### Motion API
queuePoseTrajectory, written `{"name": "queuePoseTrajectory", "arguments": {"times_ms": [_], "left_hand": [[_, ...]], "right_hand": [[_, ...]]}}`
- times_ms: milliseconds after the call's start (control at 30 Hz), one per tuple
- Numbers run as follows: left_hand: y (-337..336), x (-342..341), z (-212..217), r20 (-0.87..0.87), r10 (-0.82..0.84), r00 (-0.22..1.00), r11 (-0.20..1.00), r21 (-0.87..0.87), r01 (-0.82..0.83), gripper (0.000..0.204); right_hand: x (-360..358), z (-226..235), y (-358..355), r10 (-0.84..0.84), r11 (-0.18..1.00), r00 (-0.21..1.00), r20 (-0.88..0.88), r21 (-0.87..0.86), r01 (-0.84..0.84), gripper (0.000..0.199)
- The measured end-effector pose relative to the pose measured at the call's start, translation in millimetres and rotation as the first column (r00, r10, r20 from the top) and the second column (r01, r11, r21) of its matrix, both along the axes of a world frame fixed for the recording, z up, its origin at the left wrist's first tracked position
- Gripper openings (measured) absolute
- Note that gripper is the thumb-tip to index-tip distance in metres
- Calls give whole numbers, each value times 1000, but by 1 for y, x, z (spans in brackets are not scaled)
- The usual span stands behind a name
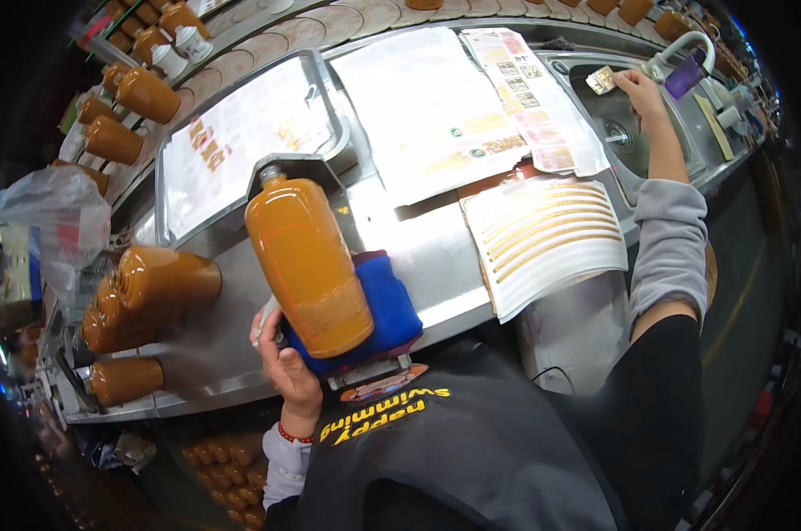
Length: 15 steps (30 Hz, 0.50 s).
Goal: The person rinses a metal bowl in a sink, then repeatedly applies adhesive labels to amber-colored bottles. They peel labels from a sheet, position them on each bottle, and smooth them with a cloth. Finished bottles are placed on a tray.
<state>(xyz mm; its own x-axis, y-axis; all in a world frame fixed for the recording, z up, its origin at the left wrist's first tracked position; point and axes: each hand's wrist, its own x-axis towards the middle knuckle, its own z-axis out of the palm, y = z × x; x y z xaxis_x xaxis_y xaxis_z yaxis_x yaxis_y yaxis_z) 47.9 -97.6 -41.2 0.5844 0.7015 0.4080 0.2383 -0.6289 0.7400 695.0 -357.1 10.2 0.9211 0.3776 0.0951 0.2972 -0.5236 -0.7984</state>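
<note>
Left hand (291, 375), grip unclear, beside bottle (305, 264), neck (271, 175) pointing away, right hand (638, 93) pinching square (600, 80)

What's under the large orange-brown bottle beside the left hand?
A blue cloth shows beneath the lower part of the bottle, near the left hand. The bottle covers whatever lies directly under its middle, so that cannot be seen.

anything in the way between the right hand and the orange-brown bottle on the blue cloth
A printed sheet, then white sheets, lie between the right hand and the orange-brown bottle; they look flat, so nothing visible stands up to block the way.
</note>
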Motion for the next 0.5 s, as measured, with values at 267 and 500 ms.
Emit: {"name": "queuePoseTrajectory", "arguments": {"times_ms": [267,500], "left_hand": [[0,4,-8,86,23,996,997,-73,-17,66],[-3,6,-5,48,64,997,997,-55,-62,67]], "right_hand": [[24,-29,-40,2,996,987,160,-86,11,16],[-28,31,47,302,939,950,80,-199,-281,22]]}}
